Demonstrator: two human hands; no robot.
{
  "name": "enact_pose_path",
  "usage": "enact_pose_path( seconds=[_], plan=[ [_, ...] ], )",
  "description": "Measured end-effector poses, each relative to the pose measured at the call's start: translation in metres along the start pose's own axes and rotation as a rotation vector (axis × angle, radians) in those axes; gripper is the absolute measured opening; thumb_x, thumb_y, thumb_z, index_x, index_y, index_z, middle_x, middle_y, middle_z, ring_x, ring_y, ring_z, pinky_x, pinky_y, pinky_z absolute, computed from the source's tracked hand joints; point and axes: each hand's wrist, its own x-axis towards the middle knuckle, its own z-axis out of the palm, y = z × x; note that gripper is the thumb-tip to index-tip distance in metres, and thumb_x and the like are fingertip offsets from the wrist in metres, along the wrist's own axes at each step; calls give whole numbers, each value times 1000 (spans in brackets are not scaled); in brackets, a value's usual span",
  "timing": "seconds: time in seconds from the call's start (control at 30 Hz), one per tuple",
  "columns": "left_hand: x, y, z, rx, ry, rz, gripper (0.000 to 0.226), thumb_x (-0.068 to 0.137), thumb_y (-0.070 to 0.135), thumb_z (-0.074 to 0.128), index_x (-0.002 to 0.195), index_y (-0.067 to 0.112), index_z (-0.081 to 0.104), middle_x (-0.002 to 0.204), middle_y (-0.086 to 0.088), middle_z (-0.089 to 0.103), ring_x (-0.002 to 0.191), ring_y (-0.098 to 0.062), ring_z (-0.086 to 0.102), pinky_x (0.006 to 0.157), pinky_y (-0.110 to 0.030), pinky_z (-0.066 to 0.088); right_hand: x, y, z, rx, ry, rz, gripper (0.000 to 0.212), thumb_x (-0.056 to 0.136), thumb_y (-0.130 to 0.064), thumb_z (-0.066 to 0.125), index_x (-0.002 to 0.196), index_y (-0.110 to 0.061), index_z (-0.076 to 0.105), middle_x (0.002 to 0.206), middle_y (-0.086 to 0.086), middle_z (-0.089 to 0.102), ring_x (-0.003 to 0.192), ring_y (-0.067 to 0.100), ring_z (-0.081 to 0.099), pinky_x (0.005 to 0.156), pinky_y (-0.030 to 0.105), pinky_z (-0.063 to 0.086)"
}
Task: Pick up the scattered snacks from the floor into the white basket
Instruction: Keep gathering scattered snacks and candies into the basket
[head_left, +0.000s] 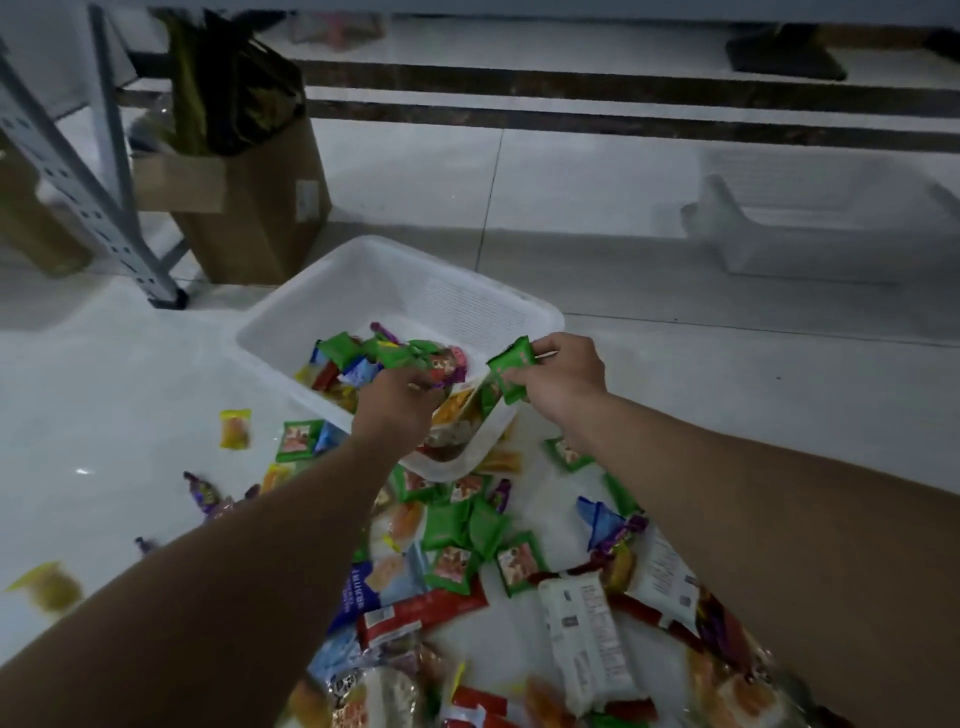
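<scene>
The white basket (405, 283) sits on the pale tiled floor, with several snack packets in its near half. My left hand (397, 402) reaches over the basket's near rim and is closed on a bunch of green and purple packets (415, 358) above the pile. My right hand (561, 382) hovers at the basket's right rim, pinching a green packet (511, 366). Many more snacks lie scattered on the floor between my arms: green packets (457, 525), a white packet (587, 639), a red packet (415, 616), a blue one (358, 597).
A yellow packet (235, 428) and purple sweets (202, 491) lie left of my arm, another yellow one (49, 587) at far left. A cardboard box (265, 197) and a grey metal rack leg (98, 208) stand behind the basket. A second white basket (821, 223) lies at right.
</scene>
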Motion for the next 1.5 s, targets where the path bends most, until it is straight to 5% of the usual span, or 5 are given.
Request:
enact_pose_path(
  seconds=[0.17,0.43,0.67,0.93,1.5],
  plan=[
    [0,-10,-2,24,-62,11,14,89,31,63,86,19,70,86,-5,70,86,-24,64,74,-31,50,6,0,18,-40,-13,7,34,75,-15,79,105,-15,63,101,7,66,90,22,65,85,37,56],
    [-3,2,-1,46,-39,100,40,89,34,61,128,25,59,124,-5,63,112,-27,57,89,-32,45,14,2,16,-118,55,-78,49,90,-15,62,136,-16,47,133,7,53,118,22,54,97,26,43],
    [12,32,17,-6,-107,181,56,86,40,64,137,25,48,137,-6,53,123,-25,50,102,-33,40,18,18,-42,-368,46,-114,60,88,-24,64,143,-17,40,142,6,46,127,22,47,104,28,39],
    [-2,103,83,-5,-161,310,54,86,44,63,136,26,50,137,-6,53,124,-25,49,102,-34,37,-3,70,-159,-420,113,4,69,86,-32,68,145,-16,37,147,8,42,134,24,40,110,35,36],
    [-120,220,273,127,-520,480,54,85,43,65,135,28,51,125,-9,59,112,-25,56,97,-34,45,-62,225,-352,-356,278,264,66,86,-29,70,143,-15,40,143,11,46,125,26,50,94,25,41]
  ],
)
